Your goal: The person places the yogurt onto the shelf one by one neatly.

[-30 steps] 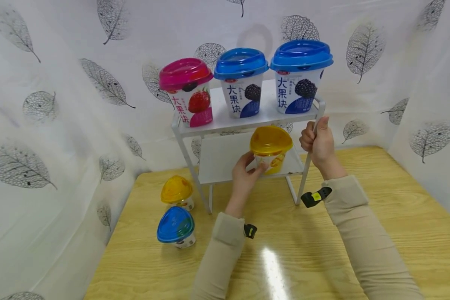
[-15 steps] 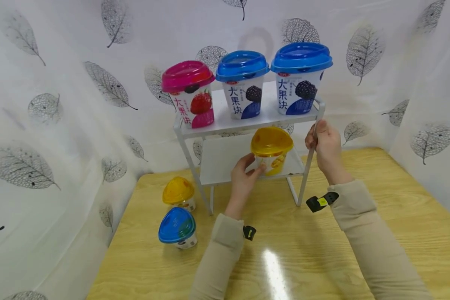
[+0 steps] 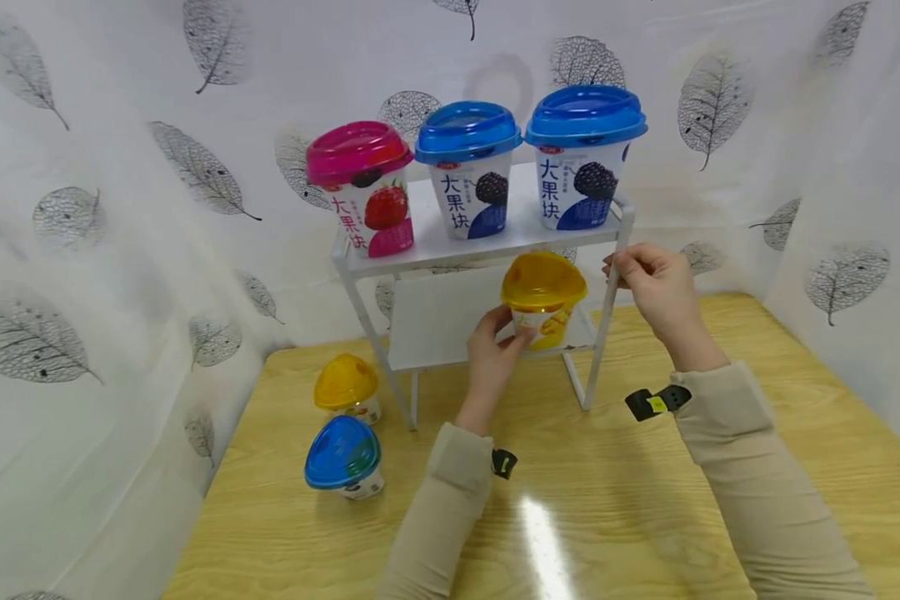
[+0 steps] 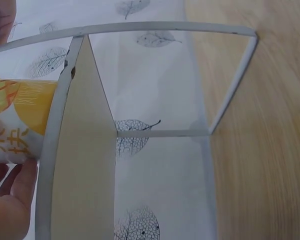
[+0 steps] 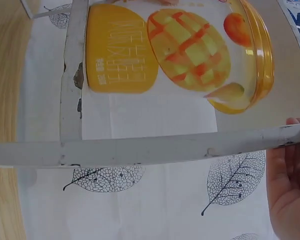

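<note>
On the lower shelf of the white two-tier rack (image 3: 435,325) stands a yogurt cup (image 3: 543,287) with a yellow lid and mango print. My left hand (image 3: 490,367) holds its left side between thumb and fingers. In the left wrist view, the cup (image 4: 32,107) sits on the shelf, fingertips at its lower side. The thumb and fingertips of my right hand (image 3: 667,304) pinch the rack's right upright just under the top shelf. The right wrist view shows the upright (image 5: 140,152) crossing in front of the cup (image 5: 190,50), with the right hand (image 5: 287,195) at the edge.
Above, the top shelf bears a pink-lidded strawberry cup (image 3: 367,187) and two blue-lidded blackberry cups (image 3: 476,171). Left of the rack, a yellow-lidded cup (image 3: 347,383) and a blue-lidded cup (image 3: 343,454) stand on the wooden table (image 3: 450,550). A leaf-patterned sheet (image 3: 135,292) hangs behind.
My right hand has loosened from a full grip on the upright to a fingertip hold, its palm shifting outward to the right. The left hand and its cup stay put.
</note>
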A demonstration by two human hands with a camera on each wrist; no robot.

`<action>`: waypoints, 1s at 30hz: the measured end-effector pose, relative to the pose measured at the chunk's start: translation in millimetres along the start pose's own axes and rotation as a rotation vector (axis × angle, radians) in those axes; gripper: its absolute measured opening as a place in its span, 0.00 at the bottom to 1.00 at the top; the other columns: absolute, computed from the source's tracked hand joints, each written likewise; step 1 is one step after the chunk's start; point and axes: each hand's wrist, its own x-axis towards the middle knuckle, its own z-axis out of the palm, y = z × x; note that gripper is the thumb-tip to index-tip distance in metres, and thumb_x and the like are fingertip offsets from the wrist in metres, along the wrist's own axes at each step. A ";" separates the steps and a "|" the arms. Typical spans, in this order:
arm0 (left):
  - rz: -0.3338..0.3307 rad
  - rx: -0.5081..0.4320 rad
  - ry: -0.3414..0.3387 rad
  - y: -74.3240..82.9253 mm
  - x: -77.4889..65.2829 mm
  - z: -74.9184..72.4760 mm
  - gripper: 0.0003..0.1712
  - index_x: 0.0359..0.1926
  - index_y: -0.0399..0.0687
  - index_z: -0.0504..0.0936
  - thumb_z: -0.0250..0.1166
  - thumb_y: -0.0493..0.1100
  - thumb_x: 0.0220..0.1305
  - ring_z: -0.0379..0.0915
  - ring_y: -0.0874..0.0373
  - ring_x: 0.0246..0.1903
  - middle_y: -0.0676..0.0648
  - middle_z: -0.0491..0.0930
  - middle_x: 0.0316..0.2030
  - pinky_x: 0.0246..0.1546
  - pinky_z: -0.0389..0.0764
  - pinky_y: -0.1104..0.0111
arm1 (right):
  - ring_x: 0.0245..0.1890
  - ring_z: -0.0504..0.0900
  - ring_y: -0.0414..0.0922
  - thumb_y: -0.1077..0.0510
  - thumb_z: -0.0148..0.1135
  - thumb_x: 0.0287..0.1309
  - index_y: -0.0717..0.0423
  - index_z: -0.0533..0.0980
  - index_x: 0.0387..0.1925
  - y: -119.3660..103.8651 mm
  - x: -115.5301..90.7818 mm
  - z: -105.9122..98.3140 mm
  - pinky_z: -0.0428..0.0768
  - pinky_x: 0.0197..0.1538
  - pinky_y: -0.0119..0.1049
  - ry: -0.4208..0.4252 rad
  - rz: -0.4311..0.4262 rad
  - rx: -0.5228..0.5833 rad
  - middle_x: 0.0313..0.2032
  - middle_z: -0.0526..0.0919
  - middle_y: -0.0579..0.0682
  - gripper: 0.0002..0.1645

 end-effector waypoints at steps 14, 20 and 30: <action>-0.009 -0.032 -0.029 4.0 1.7 20.1 0.23 0.48 0.29 0.70 0.65 0.32 0.51 0.71 0.48 0.46 0.35 0.73 0.45 0.36 0.76 0.70 | 0.25 0.76 0.36 0.66 0.53 0.58 0.66 0.72 0.29 0.5 -2.2 1.0 0.75 0.33 0.24 0.033 -0.037 -0.038 0.23 0.77 0.40 0.05; 0.010 0.005 -0.033 7.9 2.2 21.1 0.21 0.47 0.28 0.70 0.64 0.31 0.51 0.70 0.49 0.47 0.36 0.73 0.45 0.36 0.76 0.70 | 0.24 0.76 0.37 0.68 0.52 0.57 0.60 0.74 0.25 0.2 -2.7 1.4 0.75 0.33 0.24 0.019 -0.033 0.092 0.23 0.77 0.44 0.08; -0.056 0.023 -0.041 -3.2 5.4 26.0 0.23 0.51 0.35 0.71 0.65 0.37 0.53 0.70 0.53 0.48 0.41 0.73 0.47 0.37 0.75 0.71 | 0.24 0.75 0.36 0.65 0.53 0.57 0.57 0.74 0.24 1.3 -3.4 1.0 0.75 0.33 0.23 0.025 -0.012 0.075 0.23 0.77 0.44 0.08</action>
